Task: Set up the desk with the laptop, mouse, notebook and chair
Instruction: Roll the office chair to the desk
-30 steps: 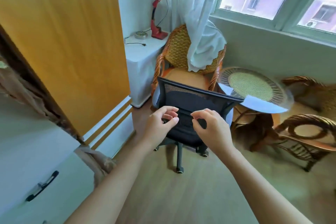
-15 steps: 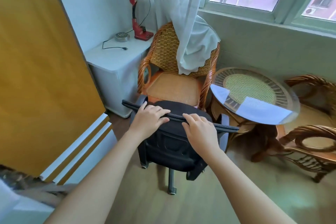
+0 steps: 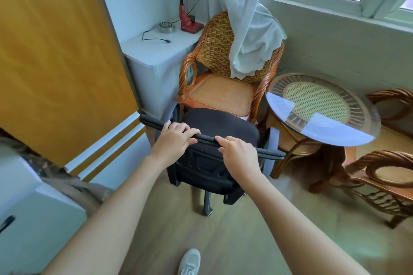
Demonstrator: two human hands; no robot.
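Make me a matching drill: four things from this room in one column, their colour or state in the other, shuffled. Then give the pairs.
1. office chair
2. lamp
3. curtain
4. round table

A. red
B. glass-topped
C. gripped by left hand and right hand
D. draped over the wicker chair

Pairs: 1-C, 2-A, 3-D, 4-B

Black office chair (image 3: 214, 127) stands upright on the floor, backrest nearest.

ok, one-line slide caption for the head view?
Both hands, left hand and right hand, grip the black office chair backrest beside a rattan chair.
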